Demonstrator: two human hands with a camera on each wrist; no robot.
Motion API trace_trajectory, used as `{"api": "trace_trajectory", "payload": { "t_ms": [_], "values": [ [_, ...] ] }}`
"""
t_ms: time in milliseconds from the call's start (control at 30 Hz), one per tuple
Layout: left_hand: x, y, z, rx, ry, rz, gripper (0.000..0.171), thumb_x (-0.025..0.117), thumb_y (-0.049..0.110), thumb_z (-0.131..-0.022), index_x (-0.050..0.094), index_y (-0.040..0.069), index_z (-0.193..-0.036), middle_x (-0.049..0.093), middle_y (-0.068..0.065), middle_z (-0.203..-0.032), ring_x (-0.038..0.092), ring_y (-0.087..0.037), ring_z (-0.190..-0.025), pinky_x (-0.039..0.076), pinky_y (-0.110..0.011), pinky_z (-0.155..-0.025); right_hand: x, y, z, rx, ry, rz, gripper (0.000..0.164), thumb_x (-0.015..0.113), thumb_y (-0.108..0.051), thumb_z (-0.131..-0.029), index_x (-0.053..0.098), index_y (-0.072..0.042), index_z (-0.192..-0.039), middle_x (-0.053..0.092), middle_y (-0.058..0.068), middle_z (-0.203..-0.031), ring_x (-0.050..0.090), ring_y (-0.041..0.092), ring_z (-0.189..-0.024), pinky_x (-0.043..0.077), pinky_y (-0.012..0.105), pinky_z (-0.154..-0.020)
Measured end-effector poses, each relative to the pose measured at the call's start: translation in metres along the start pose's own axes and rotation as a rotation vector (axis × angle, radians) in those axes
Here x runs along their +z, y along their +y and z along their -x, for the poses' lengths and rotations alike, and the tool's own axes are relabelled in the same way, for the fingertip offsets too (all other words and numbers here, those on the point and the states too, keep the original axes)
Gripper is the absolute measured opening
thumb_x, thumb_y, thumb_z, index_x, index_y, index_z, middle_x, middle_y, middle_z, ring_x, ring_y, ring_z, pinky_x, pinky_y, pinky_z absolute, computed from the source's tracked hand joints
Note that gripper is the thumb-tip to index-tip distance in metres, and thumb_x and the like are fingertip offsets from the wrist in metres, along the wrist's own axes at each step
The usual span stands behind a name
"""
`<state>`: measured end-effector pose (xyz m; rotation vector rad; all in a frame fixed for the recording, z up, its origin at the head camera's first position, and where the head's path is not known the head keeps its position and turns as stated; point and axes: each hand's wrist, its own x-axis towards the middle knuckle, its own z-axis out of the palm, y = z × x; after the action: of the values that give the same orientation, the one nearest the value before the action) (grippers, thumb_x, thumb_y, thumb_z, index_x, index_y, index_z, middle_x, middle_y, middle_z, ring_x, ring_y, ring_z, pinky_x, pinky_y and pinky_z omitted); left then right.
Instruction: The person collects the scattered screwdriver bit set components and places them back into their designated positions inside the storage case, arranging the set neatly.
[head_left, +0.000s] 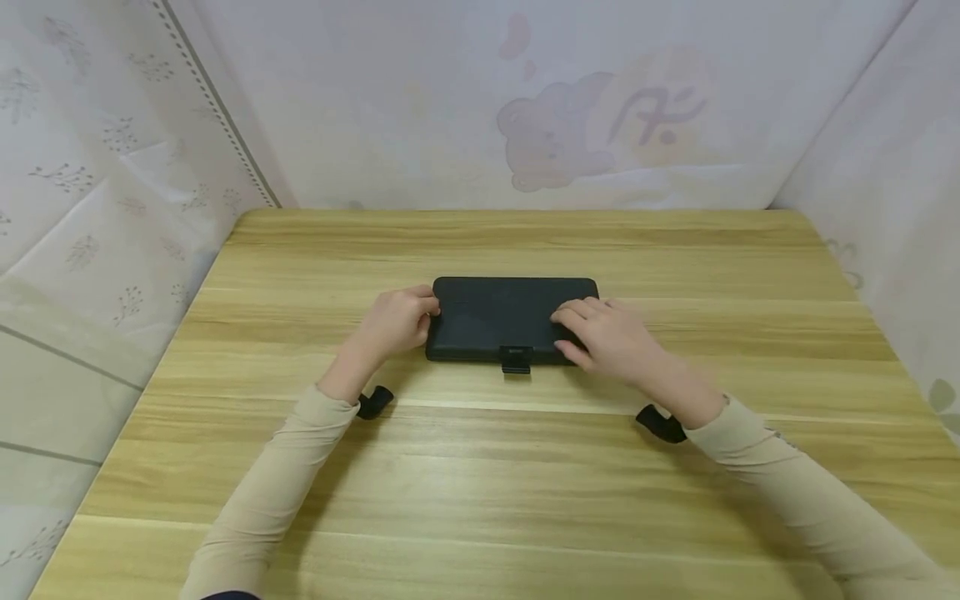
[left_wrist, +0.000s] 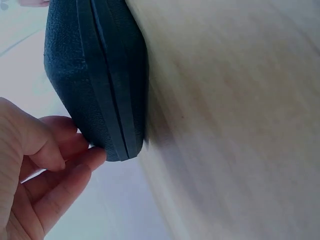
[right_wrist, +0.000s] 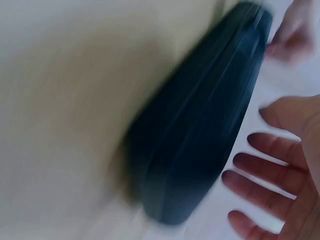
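Observation:
A black case (head_left: 487,312) with rounded corners and a textured surface lies lid down or lid up, I cannot tell which, on the wooden table. Its two halves meet along a seam, closed in the left wrist view. From the front long side a black latch (head_left: 516,360) sticks out. My left hand (head_left: 401,321) touches the left end of the case (left_wrist: 100,85) with bent fingertips. Over the right end is my right hand (head_left: 607,337), fingers spread and slightly bent. In the blurred right wrist view its fingers (right_wrist: 265,185) stand apart from the case (right_wrist: 195,125).
The wood-grain table (head_left: 480,492) reaches out on all sides of the case. Pale patterned cloth (head_left: 420,100) hangs behind it and at both sides. Black curved pieces (head_left: 375,402) show beside both wrists.

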<state>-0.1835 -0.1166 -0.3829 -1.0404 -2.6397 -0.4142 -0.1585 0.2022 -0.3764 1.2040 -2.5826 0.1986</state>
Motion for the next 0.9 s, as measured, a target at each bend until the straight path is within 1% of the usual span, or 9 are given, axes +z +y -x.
{"api": "trace_trajectory", "payload": {
  "t_ms": [133, 267, 333, 400, 500, 567, 667, 767, 900],
  "values": [
    [-0.002, 0.003, -0.001, -0.016, -0.020, -0.014, 0.019, 0.055, -0.009, -0.074, 0.070, 0.000, -0.082, 0.064, -0.008, -0.082, 0.065, -0.023, -0.072, 0.053, -0.034, -0.061, 0.005, -0.029, -0.008, 0.021, -0.046, 0.065, 0.061, 0.072, -0.050, -0.076, 0.063, -0.002, -0.112, 0.062, 0.013, -0.109, 0.058, 0.030, -0.095, 0.046, 0.041, -0.066],
    [-0.005, 0.008, -0.003, -0.061, -0.069, -0.044, 0.020, 0.055, -0.006, -0.075, 0.072, 0.000, -0.084, 0.065, -0.009, -0.083, 0.065, -0.023, -0.073, 0.053, -0.034, -0.062, 0.008, -0.044, -0.014, 0.058, -0.093, 0.184, 0.073, 0.073, -0.060, -0.069, 0.063, -0.001, -0.111, 0.061, 0.012, -0.106, 0.056, 0.029, -0.092, 0.041, 0.041, -0.064],
    [-0.008, 0.013, -0.005, -0.095, -0.098, -0.067, 0.019, 0.054, -0.005, -0.076, 0.071, 0.001, -0.082, 0.065, -0.009, -0.083, 0.063, -0.022, -0.071, 0.052, -0.034, -0.060, 0.010, -0.048, -0.015, 0.059, -0.091, 0.225, 0.071, 0.074, -0.058, -0.068, 0.063, 0.001, -0.107, 0.061, 0.012, -0.101, 0.055, 0.028, -0.088, 0.040, 0.040, -0.064],
    [-0.008, 0.021, -0.007, -0.107, -0.106, -0.082, 0.020, 0.054, -0.003, -0.077, 0.072, 0.001, -0.086, 0.066, -0.010, -0.088, 0.063, -0.023, -0.076, 0.052, -0.034, -0.060, 0.013, -0.050, -0.016, 0.049, -0.073, 0.250, 0.068, 0.076, -0.056, -0.068, 0.064, 0.001, -0.102, 0.061, 0.012, -0.096, 0.055, 0.027, -0.084, 0.040, 0.038, -0.063],
    [-0.006, 0.036, -0.012, -0.081, -0.121, -0.036, 0.022, 0.056, 0.005, -0.082, 0.070, 0.000, -0.097, 0.066, -0.013, -0.100, 0.063, -0.026, -0.090, 0.053, -0.035, -0.072, 0.016, -0.050, -0.018, 0.035, -0.046, 0.263, 0.063, 0.077, -0.053, -0.069, 0.065, 0.001, -0.098, 0.061, 0.012, -0.091, 0.056, 0.027, -0.080, 0.041, 0.036, -0.062],
    [-0.002, 0.049, -0.015, -0.037, -0.156, 0.004, 0.033, 0.060, 0.016, -0.084, 0.066, -0.003, -0.111, 0.063, -0.016, -0.114, 0.058, -0.029, -0.107, 0.050, -0.037, -0.085, 0.016, -0.050, -0.019, 0.033, -0.037, 0.259, 0.060, 0.077, -0.051, -0.069, 0.065, 0.002, -0.096, 0.062, 0.012, -0.089, 0.056, 0.027, -0.080, 0.042, 0.035, -0.062],
    [0.005, 0.065, -0.019, -0.008, -0.235, 0.001, 0.054, 0.067, 0.035, -0.083, 0.060, -0.003, -0.120, 0.057, -0.017, -0.125, 0.051, -0.029, -0.118, 0.043, -0.037, -0.096, 0.015, -0.050, -0.021, 0.031, -0.043, 0.260, 0.054, 0.077, -0.046, -0.073, 0.066, 0.002, -0.096, 0.062, 0.012, -0.088, 0.058, 0.027, -0.079, 0.045, 0.034, -0.062],
    [0.010, 0.077, -0.023, -0.022, -0.251, -0.083, 0.062, 0.072, 0.044, -0.078, 0.061, -0.001, -0.119, 0.056, -0.015, -0.125, 0.050, -0.028, -0.118, 0.045, -0.036, -0.094, 0.014, -0.050, -0.022, 0.037, -0.050, 0.265, 0.049, 0.076, -0.042, -0.076, 0.067, 0.002, -0.095, 0.063, 0.012, -0.086, 0.058, 0.026, -0.077, 0.046, 0.032, -0.059],
    [0.014, 0.085, -0.027, -0.052, -0.208, -0.172, 0.048, 0.074, 0.043, -0.078, 0.068, 0.002, -0.102, 0.062, -0.010, -0.106, 0.057, -0.024, -0.102, 0.052, -0.031, -0.078, 0.013, -0.050, -0.022, 0.043, -0.042, 0.261, 0.044, 0.075, -0.038, -0.077, 0.068, 0.003, -0.095, 0.064, 0.011, -0.084, 0.059, 0.025, -0.074, 0.047, 0.030, -0.058]
  ]
}}
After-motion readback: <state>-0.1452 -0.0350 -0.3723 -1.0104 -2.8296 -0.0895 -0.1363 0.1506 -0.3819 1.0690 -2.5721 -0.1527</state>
